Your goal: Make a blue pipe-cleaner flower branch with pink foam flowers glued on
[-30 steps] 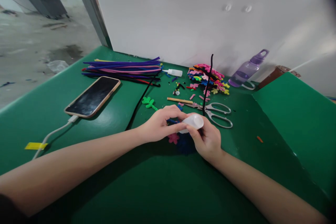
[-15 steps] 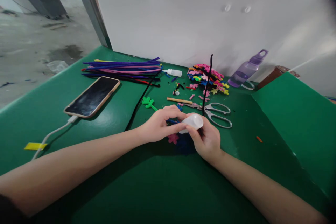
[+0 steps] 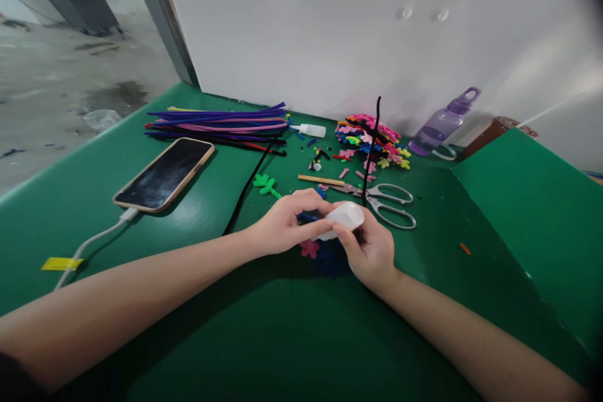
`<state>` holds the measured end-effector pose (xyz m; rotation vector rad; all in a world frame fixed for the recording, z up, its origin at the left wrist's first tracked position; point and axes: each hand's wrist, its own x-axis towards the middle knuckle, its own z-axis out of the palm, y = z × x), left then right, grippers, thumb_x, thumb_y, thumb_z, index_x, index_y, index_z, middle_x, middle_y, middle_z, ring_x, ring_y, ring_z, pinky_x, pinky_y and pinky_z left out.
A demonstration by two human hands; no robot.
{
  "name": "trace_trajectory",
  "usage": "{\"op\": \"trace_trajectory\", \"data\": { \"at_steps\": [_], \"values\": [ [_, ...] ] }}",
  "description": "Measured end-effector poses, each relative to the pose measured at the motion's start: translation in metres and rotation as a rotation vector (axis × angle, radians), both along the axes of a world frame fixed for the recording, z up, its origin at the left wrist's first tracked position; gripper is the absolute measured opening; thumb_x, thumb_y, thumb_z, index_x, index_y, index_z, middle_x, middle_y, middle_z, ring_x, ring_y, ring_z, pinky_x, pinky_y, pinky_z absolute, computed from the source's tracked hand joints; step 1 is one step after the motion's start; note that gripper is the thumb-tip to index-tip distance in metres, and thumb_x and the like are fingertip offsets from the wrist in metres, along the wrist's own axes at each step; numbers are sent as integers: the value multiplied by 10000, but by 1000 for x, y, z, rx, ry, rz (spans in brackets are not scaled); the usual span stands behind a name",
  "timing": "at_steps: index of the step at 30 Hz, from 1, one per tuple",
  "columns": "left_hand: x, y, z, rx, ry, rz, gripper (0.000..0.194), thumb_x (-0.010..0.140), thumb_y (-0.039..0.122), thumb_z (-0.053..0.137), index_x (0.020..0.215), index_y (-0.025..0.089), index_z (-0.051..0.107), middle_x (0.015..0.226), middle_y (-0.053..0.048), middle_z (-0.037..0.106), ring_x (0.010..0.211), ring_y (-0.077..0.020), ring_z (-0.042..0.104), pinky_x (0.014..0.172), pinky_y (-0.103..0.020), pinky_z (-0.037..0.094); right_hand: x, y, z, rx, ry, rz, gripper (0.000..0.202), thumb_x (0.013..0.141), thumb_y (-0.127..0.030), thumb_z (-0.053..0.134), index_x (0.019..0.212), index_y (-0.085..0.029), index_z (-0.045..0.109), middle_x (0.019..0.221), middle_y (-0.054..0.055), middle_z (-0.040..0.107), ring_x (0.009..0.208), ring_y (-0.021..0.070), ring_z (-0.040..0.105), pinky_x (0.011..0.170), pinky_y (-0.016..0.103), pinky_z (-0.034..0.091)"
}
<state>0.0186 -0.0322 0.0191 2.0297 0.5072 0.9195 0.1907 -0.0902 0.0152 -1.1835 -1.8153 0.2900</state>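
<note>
My right hand is wrapped round a small white bottle, its rounded base tilted up toward me. My left hand is closed in a pinch at the bottle's left end; its fingertips meet my right fingers, and what exactly they grip is partly hidden. Just under the hands lie a pink fuzzy flower and a dark blue fuzzy piece in shadow. A black fuzzy stem stands up behind my right hand. Left of the hands is a green fuzzy leaf shape.
Scissors and a wooden stick lie beyond the hands. Farther back are fuzzy stems, a second white bottle, a colourful flower pile and a purple water bottle. A phone with a cable lies left.
The view has shifted very slightly. The white bottle between my hands is tilted a little differently, and more white shows at its lower left.
</note>
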Motion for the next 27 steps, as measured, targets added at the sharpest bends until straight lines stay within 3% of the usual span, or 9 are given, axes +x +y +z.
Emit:
{"op": "trace_trajectory", "data": {
  "at_steps": [27],
  "values": [
    [2, -1, 2, -61, 64, 58, 189, 816, 310, 560, 832, 147, 655, 750, -32, 627, 748, -136, 541, 731, -272, 423, 3, 2, -7, -100, 1, -26, 280, 831, -386, 527, 988, -162, 588, 823, 56, 686, 677, 154, 636, 495, 220, 461]
  ]
}}
